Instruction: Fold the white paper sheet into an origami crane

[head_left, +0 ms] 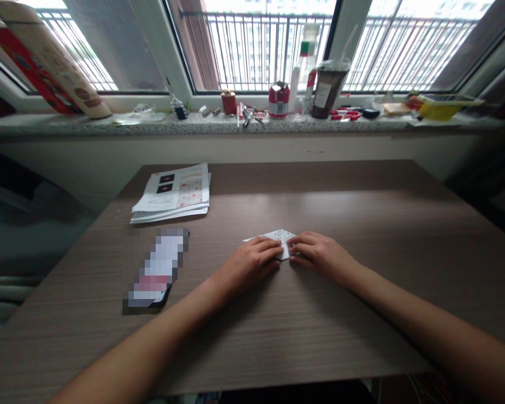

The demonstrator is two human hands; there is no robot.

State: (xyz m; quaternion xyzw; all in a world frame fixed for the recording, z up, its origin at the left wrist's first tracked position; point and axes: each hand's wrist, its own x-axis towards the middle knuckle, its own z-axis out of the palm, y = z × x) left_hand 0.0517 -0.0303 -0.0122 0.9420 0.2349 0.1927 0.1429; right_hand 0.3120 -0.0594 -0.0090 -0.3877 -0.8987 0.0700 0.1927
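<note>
A small piece of folded paper (279, 234), white with printed marks, lies on the wooden table in front of me. Its far edge comes to a blunt point, and a crease shows near the middle. My left hand (255, 259) covers the left part, fingers together and curved over the paper. From the other side, my right hand (313, 252) grips the right part with bent fingers, its fingertips close to those of the left. Much of the paper's near side is hidden under both hands.
Left of my hands lies a phone (157, 269) with a blurred screen. Behind it sits a stack of printed sheets (172, 191). Along the stone windowsill stand a red can (279, 101), a dark drink cup (328, 90), a yellow container (441, 108) and a tall tube (50, 59).
</note>
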